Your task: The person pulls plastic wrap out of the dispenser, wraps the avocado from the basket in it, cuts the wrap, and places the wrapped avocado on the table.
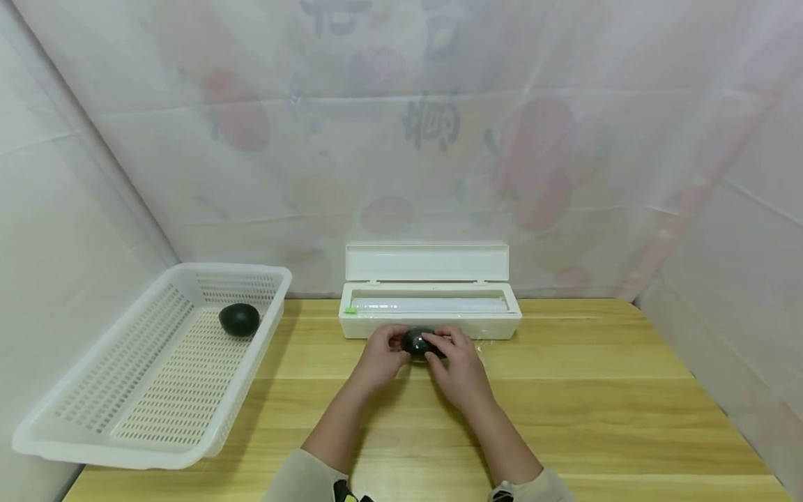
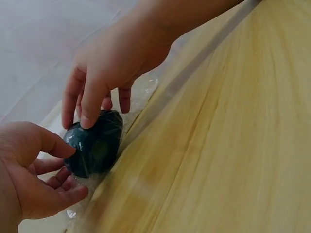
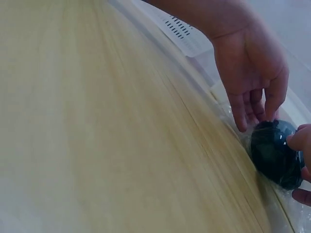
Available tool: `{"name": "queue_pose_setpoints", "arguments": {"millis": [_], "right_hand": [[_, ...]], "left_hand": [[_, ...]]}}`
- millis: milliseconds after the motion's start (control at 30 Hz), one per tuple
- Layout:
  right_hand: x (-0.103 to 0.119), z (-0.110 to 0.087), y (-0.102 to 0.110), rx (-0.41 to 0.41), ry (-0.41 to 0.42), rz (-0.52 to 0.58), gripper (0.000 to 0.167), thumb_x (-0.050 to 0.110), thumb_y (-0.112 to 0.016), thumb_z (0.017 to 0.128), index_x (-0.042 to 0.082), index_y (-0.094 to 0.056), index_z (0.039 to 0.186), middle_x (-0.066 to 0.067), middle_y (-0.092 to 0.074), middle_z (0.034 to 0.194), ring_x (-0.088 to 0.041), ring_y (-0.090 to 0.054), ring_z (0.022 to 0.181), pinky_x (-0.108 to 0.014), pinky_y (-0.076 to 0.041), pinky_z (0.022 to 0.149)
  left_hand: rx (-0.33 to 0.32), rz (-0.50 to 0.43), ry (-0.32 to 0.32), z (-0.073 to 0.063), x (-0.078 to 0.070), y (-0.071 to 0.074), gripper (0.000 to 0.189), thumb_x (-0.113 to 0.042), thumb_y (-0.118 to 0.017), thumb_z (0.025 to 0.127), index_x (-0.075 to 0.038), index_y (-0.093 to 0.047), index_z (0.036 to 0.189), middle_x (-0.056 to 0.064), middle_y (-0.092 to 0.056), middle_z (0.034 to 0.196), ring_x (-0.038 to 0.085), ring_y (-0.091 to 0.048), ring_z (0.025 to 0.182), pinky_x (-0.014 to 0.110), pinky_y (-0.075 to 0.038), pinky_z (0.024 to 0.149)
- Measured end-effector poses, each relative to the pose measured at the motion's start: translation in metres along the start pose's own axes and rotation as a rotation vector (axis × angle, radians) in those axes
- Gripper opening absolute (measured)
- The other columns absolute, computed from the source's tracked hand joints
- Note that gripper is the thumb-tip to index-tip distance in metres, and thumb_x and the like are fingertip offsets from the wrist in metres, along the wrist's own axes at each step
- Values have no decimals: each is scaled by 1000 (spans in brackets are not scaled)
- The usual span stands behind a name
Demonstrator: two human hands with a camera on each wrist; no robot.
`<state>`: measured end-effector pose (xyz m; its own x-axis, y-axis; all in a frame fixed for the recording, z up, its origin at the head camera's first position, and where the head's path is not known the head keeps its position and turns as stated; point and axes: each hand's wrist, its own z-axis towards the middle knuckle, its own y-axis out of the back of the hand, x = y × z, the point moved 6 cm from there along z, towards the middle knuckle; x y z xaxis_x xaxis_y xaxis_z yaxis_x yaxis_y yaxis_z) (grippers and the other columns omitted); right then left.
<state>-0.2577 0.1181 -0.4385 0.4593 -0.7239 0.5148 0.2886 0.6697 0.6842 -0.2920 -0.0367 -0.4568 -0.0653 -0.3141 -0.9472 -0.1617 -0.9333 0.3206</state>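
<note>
Left hand (image 1: pixel 380 357): bare, is gripping from the left side with curled thumb and fingers, just below the centre of the head frame. Right hand (image 1: pixel 462 369): bare, is gripping from the right, its thumb on the near side and a fingertip resting on top. Both are grasping the same piece.

Item held: dark ovoid (image 1: pixel 413 343), glossy; is sitting directly between the two hands, its upper surface showing in the gap between their fingertips. In the left wrist frame it is appearing left of centre, with the left hand reaching in from the lower left and the right hand coming down from above. In the right wrist frame it is lying at the right edge, below the left hand's fingers. Whether it is resting on the table or being lifted, cannot tell.

Clear film (image 2: pixel 146 92): is covering the ovoid and spreading out, crinkled, beside it.

White box (image 1: pixel 433 329): is standing just behind the hands, lid (image 1: pixel 426 263) raised at the back; a pale roll (image 1: pixel 429 305) is lying inside, and a green tab (image 1: pixel 350 310) is showing at the left of the front edge.

White basket (image 1: pixel 286 279), perforated: is occupying the left of the head frame; a second dark ovoid (image 1: pixel 239 319) is lying in its upper right part.

Wooden table (image 1: pixel 564 432): is supporting box and basket.
</note>
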Motion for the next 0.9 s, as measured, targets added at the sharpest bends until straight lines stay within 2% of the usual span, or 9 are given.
{"name": "queue_pose_setpoints", "arguments": {"millis": [67,167,300,400,467,600,733,900], "right_hand": [[-2,0,0,-3,-2,7,32,10,-74,88,16,-72,119,-7,-60,121,-29,-56,116,-47,-52,92],[-4,-1,1,-5,-5,11,32,10,-74,88,16,-72,119,-7,-60,122,-29,-55,117,-47,-51,94],[-5,-1,0,-4,1,12,31,11,-74,88,16,-71,119,-6,-60,122,-29,-55,117,-47,-51,94],[-4,-3,1,-10,10,17,29,12,-74,88,15,-72,117,-7,-60,121,-29,-54,116,-46,-52,92],[-3,-3,0,-18,22,18,28,12,-74,88,15,-73,116,-7,-61,120,-28,-54,115,-45,-52,90],[-2,-4,1,-42,51,23,27,11,-75,86,15,-73,113,-6,-61,118,-27,-55,113,-44,-53,88],[-2,-4,1,-58,63,25,27,10,-76,85,14,-74,112,-7,-61,120,-27,-55,113,-44,-52,88],[-3,-4,2,-65,57,29,26,10,-76,85,13,-74,110,-7,-60,121,-27,-55,114,-44,-52,88]], "left_hand": [[-24,17,6,-2,-2,4,44,-2,-65,85,-1,-60,129,13,-61,124,27,-58,114,42,-50,98],[-122,85,-1,-8,-7,19,36,-12,-68,86,-9,-67,121,7,-65,118,24,-60,110,42,-52,93],[-335,224,-118,-13,-18,54,19,-26,-75,84,-16,-72,100,1,-62,109,23,-55,107,43,-50,90],[-420,298,-199,-13,-20,78,31,-32,-79,83,-14,-68,107,4,-55,120,28,-47,119,48,-45,99],[-408,326,-205,-9,-14,87,45,-34,-79,83,-13,-63,120,5,-49,133,30,-40,130,51,-41,105],[-297,371,-193,2,0,94,66,-39,-76,85,-10,-51,140,9,-36,154,35,-31,143,55,-33,113],[-227,361,-156,9,12,94,71,-43,-73,87,-10,-46,145,5,-28,161,34,-27,147,55,-28,115],[-219,349,-141,13,17,93,66,-40,-73,88,-11,-50,143,1,-28,161,33,-27,147,55,-28,115]]}}
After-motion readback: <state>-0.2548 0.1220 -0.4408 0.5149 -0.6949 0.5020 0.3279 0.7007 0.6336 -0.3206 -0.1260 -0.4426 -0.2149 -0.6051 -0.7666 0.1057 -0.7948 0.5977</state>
